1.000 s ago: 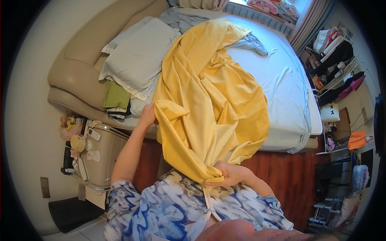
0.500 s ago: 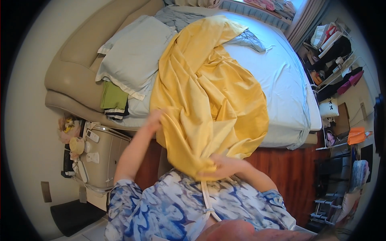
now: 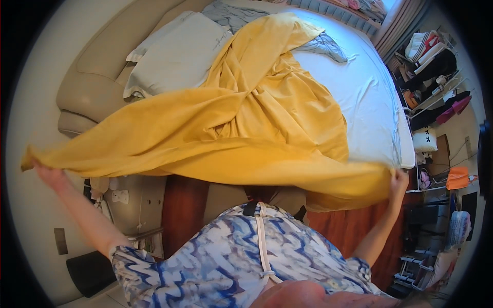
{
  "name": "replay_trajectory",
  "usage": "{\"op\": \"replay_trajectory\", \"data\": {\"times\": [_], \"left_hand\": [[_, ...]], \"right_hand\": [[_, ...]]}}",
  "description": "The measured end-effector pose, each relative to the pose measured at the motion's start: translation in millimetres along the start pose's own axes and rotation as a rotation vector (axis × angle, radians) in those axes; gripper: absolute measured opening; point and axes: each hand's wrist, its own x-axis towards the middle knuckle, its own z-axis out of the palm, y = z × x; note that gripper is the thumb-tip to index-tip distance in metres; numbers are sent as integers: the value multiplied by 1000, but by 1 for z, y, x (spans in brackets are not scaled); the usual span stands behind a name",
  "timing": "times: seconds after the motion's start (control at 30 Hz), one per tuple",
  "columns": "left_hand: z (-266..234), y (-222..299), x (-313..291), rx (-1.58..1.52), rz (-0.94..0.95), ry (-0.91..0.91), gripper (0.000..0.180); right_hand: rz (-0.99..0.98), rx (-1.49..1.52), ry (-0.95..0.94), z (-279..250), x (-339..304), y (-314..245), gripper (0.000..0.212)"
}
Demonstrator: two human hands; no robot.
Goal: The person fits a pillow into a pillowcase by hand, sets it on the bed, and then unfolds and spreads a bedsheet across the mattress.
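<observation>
A large yellow sheet lies in loose folds across the bed, its near edge pulled out wide in front of my body. At the far left my left hand is closed on one corner of it, arm stretched out. My right hand grips the near edge at the right, beside the foot end of the bed. Between my hands the edge hangs slightly slack above the floor. Where the sheet bunches in the middle, its layers cross and twist.
Pale grey pillows rest against the beige headboard. A white fitted sheet covers the mattress. Under the yellow sheet at left stands a beige bedside cabinet. Racks with clothes and bags line the right wall.
My hands have spread far apart, left hand out to the left and right hand up to the right. The near edge has opened from a bunch into a wide span, covering the bedside cabinet's top.
</observation>
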Motion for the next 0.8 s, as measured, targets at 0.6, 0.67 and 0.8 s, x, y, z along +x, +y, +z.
{"op": "replay_trajectory", "data": {"times": [0.6,0.67,0.8], "left_hand": [[317,123,-358,-481,-902,-992,30],[311,122,-370,-362,-806,-946,34],[284,104,-360,-188,-924,-810,28]], "right_hand": [[-533,663,-417,131,-34,-347,13],[-448,684,-545,138,-37,-342,17],[-437,908,-900,142,-46,-313,17]]}}
